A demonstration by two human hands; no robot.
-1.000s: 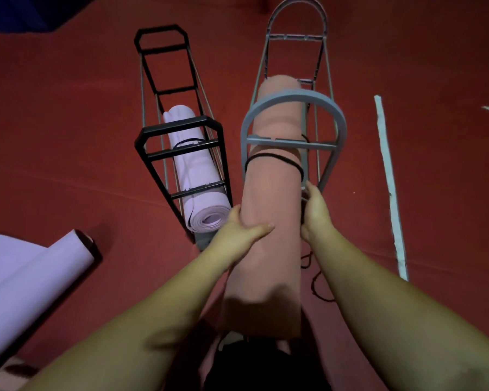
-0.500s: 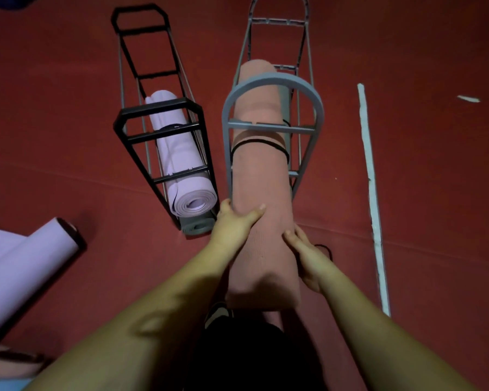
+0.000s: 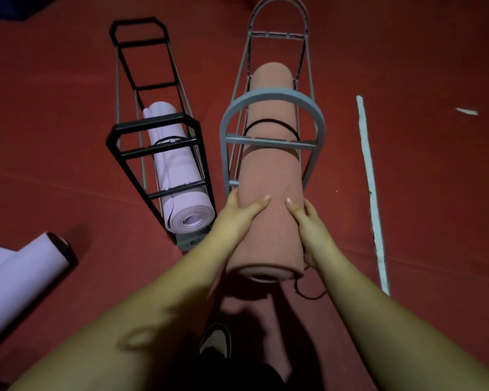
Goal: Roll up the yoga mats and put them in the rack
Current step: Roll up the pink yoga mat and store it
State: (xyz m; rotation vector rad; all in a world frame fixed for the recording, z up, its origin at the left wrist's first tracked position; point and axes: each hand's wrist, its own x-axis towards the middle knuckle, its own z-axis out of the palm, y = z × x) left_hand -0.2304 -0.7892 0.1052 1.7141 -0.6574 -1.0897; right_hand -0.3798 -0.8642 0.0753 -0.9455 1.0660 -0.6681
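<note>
Pink mat: rolled, lying lengthwise through the grey rack; its near end sticks out of the front hoop toward me.
Left hand: I clasp the roll's left flank, fingers curled over the top.
Right hand: I clasp the right flank the same way — both hands hold the mat.
Band: black loop round the roll, sitting right at the hoop's crossbar.
Snag risk: if I push further in, I judge the band could catch on the crossbar and slide off, letting the roll loosen.
Cord: loose black strand under the near end; it could drag or tangle.
Tip risk: the rack looks light — an off-centre shove could skew it.
Lilac mat: already stowed in the black rack.
</note>
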